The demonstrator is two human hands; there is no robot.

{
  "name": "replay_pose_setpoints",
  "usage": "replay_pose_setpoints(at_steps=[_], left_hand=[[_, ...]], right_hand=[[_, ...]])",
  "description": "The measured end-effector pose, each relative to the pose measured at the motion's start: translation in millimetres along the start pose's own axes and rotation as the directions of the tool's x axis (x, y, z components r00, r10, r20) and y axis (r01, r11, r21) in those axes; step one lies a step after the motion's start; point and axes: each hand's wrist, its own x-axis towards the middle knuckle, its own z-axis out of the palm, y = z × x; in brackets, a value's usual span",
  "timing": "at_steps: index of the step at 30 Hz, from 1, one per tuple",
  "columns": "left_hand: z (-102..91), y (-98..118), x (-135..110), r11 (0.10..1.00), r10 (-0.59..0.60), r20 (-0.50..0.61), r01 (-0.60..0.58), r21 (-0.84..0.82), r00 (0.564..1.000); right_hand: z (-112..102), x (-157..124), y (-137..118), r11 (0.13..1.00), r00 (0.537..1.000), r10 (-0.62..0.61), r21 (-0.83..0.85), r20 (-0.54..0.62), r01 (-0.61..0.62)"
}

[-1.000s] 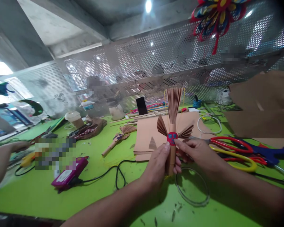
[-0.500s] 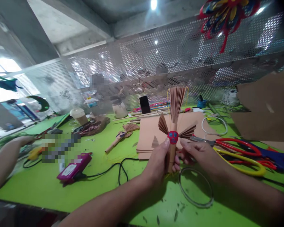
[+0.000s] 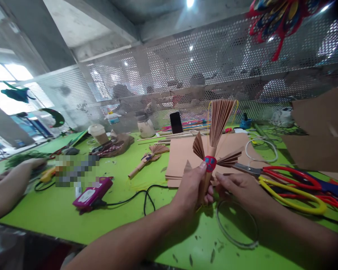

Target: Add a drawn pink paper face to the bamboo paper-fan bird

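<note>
A brown paper figure point(image 3: 220, 122) stands in front of me, tilted slightly to the right. It has a rolled tube body, a pleated fan on top, two smaller side fans and yellow string at the upper fan. Around its middle is a red patch point(image 3: 210, 163) with blue marks. My left hand point(image 3: 190, 187) is closed round the tube, its thumb just below the patch. Close on the tube's right is my right hand point(image 3: 243, 187), fingers curled and thumb drawn in; what they pinch, if anything, is hidden. Under it lies a wire ring point(image 3: 223, 230).
Scissors with red handles point(image 3: 292, 174) and yellow ones point(image 3: 298, 200) lie at right. Brown paper sheets point(image 3: 176, 155) are behind the figure. A similar paper figure point(image 3: 142, 163), a purple corded device point(image 3: 94, 194) and a cup point(image 3: 98, 135) sit leftward. Another person's arm point(image 3: 8, 191) reaches in.
The view has shifted a little, so most things appear farther right. The paper figure leans more to the right, still in my left hand. My right hand stays beside it.
</note>
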Motion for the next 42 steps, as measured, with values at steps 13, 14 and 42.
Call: replay_pose_setpoints(at_steps=[13, 14, 42], left_hand=[[-0.5, -3.8, 3.7, 0.996, -0.039, -0.003, 0.039, -0.074, 0.999], [-0.9, -4.8, 4.8, 0.993, -0.051, 0.007, 0.052, -0.109, 0.999], [-3.7, -5.0, 7.6, 0.962, 0.202, 0.205, -0.154, -0.227, 0.958]], right_hand=[[-2.2, -2.8, -5.8, 1.000, 1.000, -0.017, -0.012, 0.009, 0.017], [-2.0, -2.7, -5.8, 1.000, 1.000, -0.025, -0.015, 0.008, 0.026], [16.8, -5.7, 5.6, 0.980, 0.991, 0.063, 0.182, 0.118, -0.084]])
